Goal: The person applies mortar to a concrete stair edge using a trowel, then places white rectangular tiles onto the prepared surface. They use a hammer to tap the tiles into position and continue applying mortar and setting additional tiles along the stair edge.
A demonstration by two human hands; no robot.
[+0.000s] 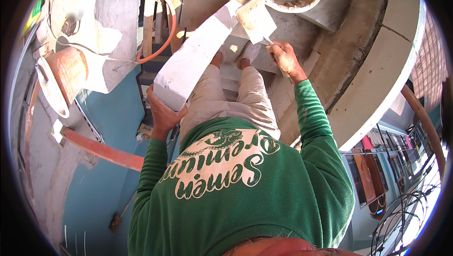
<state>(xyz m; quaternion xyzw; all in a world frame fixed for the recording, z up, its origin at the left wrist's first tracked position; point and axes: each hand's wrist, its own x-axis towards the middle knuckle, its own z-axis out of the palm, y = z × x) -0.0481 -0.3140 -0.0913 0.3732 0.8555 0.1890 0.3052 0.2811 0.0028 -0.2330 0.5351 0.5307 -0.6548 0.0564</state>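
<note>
A long white block (196,55), like aerated concrete, slants away from me in front of my legs. My left hand (162,113) grips its near end from below, fingers wrapped round the lower edge. My right hand (285,59) is closed on the handle of a trowel (257,21). Its flat, pale-coated blade is beside the block's far end; whether they touch I cannot tell. Just beyond the blade stands a round bucket (317,0) with pale wet-looking mix and crusted walls.
A curved concrete wall edge (377,81) rises on my right. An orange hose (173,20) loops at the far left, near a tipped round container (71,74). Below on the left runs a reddish beam (101,150) beside a blue wall (111,114). Coiled wire (406,213) hangs at lower right.
</note>
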